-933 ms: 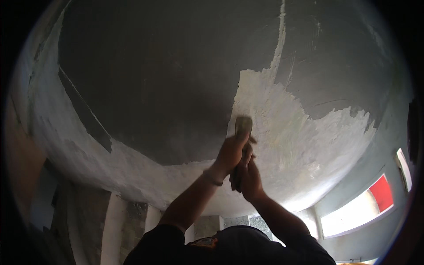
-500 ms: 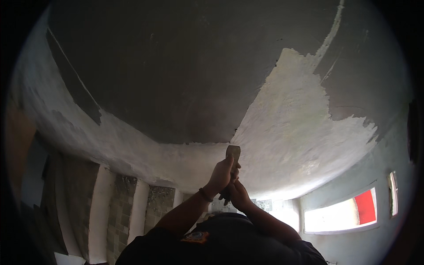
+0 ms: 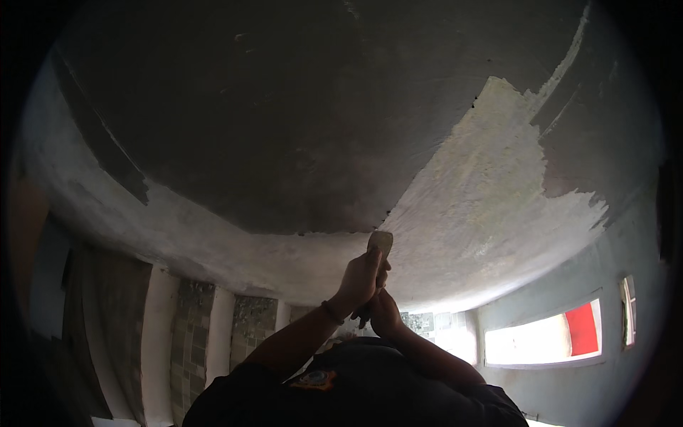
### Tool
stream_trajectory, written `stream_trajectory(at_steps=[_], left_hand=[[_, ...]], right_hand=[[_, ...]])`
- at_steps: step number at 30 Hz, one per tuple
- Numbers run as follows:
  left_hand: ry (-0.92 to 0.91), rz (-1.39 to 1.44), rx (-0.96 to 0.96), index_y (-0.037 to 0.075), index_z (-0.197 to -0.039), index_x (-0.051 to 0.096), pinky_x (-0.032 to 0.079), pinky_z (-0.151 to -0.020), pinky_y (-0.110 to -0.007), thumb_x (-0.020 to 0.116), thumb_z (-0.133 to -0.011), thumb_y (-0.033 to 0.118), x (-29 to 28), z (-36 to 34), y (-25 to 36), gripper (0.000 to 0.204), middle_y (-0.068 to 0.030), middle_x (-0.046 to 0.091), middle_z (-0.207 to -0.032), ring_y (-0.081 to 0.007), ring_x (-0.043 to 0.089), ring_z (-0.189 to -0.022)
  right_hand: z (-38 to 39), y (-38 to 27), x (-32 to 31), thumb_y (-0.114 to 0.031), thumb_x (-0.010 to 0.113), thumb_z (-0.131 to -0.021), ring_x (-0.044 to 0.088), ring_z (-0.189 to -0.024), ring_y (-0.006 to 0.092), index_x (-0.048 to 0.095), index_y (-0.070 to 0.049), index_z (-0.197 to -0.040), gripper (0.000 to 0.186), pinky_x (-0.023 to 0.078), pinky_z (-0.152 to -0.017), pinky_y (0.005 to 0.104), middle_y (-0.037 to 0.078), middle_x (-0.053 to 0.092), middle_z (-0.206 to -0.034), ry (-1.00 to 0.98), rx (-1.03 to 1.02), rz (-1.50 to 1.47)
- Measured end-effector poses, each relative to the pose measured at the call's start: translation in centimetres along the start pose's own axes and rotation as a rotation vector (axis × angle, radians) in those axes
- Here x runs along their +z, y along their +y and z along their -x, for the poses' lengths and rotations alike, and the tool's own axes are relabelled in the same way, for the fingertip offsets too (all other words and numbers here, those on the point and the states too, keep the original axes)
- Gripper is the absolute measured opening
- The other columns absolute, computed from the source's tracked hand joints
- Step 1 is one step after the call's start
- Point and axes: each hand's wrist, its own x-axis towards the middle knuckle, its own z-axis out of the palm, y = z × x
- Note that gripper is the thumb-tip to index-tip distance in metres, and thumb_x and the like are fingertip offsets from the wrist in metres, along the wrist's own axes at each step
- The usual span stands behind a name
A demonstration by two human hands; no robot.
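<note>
Both hands are raised together in front of my chest, close to a large plastered surface. My left hand [image 3: 358, 279], with a band at the wrist, is closed round a scraper [image 3: 381, 242] with a short, wide blade. The blade points up and meets the pale coat [image 3: 455, 206] near its border with the dark grey area [image 3: 270, 135]. Just below, my right hand [image 3: 385, 314] is closed at the lower end of the scraper; the handle is mostly hidden by the fingers.
A pale coat strip [image 3: 199, 220] curves off to the left. Pale upright bands [image 3: 219, 334] alternate with tiled panels [image 3: 191, 334] at lower left. At right, a bright window [image 3: 530, 345] with a red panel [image 3: 583, 331] sits in a grey wall [image 3: 555, 306].
My view has shifted slightly, so the pale patch's upper part sits farther right. The hands and scraper stay together at the border, the blade a little higher and tilted more to the right.
</note>
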Motion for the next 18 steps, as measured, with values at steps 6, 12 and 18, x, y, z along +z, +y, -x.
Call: stream_trajectory(at_steps=[6,12,18], left_hand=[[-0.04,0.082,-0.069,0.001,-0.09,0.059,0.038,-0.047,-0.028,0.033,-0.111,0.043,0.0,-0.4,0.7,0.054,-0.0006,0.049,-0.057,-0.0099,0.045,-0.046],[-0.024,0.032,-0.065,0.001,-0.09,0.059,0.038,-0.047,-0.029,0.033,-0.111,0.045,0.2,0.2,2.0,0.056,-0.0011,0.049,-0.058,-0.0099,0.045,-0.047],[-0.046,-0.01,0.035,0.001,-0.088,0.058,0.038,-0.047,-0.029,0.034,-0.111,0.047,0.5,0.2,1.8,0.057,-0.0012,0.048,-0.057,-0.01,0.044,-0.046]], right_hand=[[0.6,-1.5,-0.4,-0.022,0.034,-0.111,0.064,-0.068,0.0156,0.054,-0.001,-0.105,0.029,0.053,-0.058,0.0294,0.011,0.067,-0.081,0.001,0.022,0.045],[0.8,-1.6,0.2,-0.02,0.041,-0.107,0.067,-0.067,0.0174,0.058,0.001,-0.102,0.028,0.055,-0.058,0.0301,0.012,0.07,-0.079,0.031,-0.092,0.039],[1.3,-1.4,-0.5,-0.019,0.033,-0.11,0.067,-0.064,0.0197,0.052,0.001,-0.106,0.028,0.055,-0.055,0.0306,0.014,0.069,-0.082,0.008,-0.009,0.009]])
